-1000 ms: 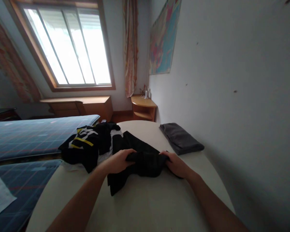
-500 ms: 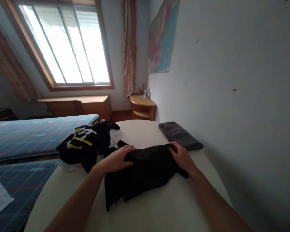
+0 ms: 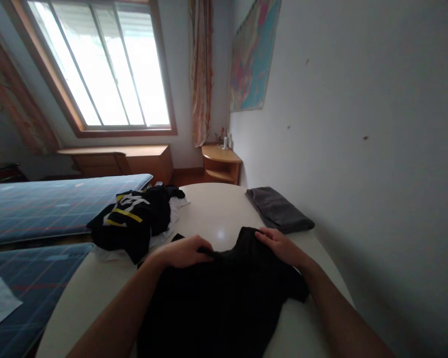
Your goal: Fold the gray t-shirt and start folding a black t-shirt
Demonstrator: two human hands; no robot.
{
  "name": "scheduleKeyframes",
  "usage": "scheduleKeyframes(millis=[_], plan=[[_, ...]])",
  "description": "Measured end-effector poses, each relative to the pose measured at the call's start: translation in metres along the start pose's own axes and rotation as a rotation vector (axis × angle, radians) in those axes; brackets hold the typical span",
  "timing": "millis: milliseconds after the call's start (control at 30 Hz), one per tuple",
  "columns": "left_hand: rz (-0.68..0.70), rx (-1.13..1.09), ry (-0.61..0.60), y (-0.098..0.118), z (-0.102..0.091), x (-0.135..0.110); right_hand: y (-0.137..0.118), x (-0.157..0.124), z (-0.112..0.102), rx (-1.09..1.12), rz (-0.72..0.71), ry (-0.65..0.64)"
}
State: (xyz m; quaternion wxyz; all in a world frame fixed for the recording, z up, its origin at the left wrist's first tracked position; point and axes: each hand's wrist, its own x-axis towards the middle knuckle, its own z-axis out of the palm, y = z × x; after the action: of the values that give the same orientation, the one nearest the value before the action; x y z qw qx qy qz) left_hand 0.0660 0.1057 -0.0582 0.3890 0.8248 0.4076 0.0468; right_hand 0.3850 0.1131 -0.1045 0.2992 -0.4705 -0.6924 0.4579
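Note:
A black short-sleeved shirt [image 3: 216, 303] lies spread on the pale round table [image 3: 212, 199], its lower part reaching toward me past the bottom of the view. My left hand [image 3: 190, 251] pinches the shirt's upper edge on the left, near the dipped neckline. On the other side of that dip, the fingers of my right hand [image 3: 281, 246] are closed on a raised fold of the cloth. One sleeve sticks out beneath my right wrist. The fingertips of both hands are partly hidden by the fabric.
A folded dark grey cloth [image 3: 280, 210] rests at the table's right, close to the wall. At the left edge are a heaped black garment with yellow and white print [image 3: 134, 219] and white cloth under it. Blue plaid mattresses [image 3: 59, 204] stand beyond.
The black shirt has opened out toward me and now covers much more of the near table. Its top edge has sagged between my hands, and my left hand has lowered slightly.

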Motion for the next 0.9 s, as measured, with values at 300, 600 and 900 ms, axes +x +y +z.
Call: scheduleKeyframes(millis=[300,600,900], plan=[[-0.406,0.201,0.664,-0.054,-0.017,0.003,0.018,0.006,-0.016,0.076,-0.036,0.272],[-0.402,0.2,0.145,-0.023,-0.007,-0.015,0.019,-0.01,-0.024,-0.051,0.2,-0.083],[-0.181,0.158,0.77,-0.039,-0.013,0.006,0.02,0.015,-0.016,0.231,-0.147,0.51]])
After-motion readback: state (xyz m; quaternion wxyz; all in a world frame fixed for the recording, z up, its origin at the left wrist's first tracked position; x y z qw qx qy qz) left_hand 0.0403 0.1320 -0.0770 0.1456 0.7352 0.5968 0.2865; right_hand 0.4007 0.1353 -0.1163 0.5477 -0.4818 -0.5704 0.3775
